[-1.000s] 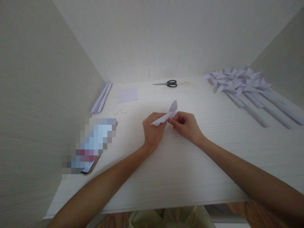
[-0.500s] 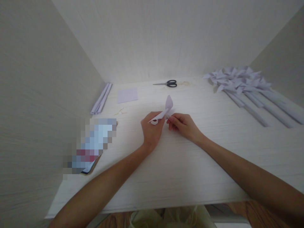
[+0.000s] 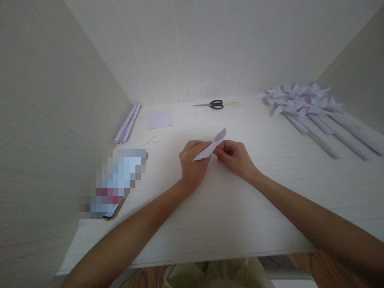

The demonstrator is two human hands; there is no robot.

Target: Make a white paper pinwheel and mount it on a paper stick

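Over the middle of the table, my left hand (image 3: 194, 162) is closed around a pale lilac paper pinwheel (image 3: 211, 148), seen nearly edge-on with pointed tips up right and down left. My right hand (image 3: 235, 157) is closed in a pinch at the pinwheel's right side, thumb and forefinger together. Whether these fingers grip the paper or some small part behind it, I cannot make out. Beyond the hands, scissors with black handles (image 3: 216, 105) lie flat. To the left is a lilac paper square (image 3: 160, 120), and nearer, a few thin pale strips (image 3: 152, 140).
Several finished paper pinwheels on rolled sticks (image 3: 312, 108) are heaped at the back right. Rolled paper sticks (image 3: 127, 124) lie along the left wall. A phone, its screen blurred out (image 3: 120, 180), rests at the left. Pale walls enclose the white table (image 3: 228, 224) on three sides.
The pinwheel has turned from showing an upright blade and a curled loop to a nearly edge-on slant. My right hand has shifted slightly right.
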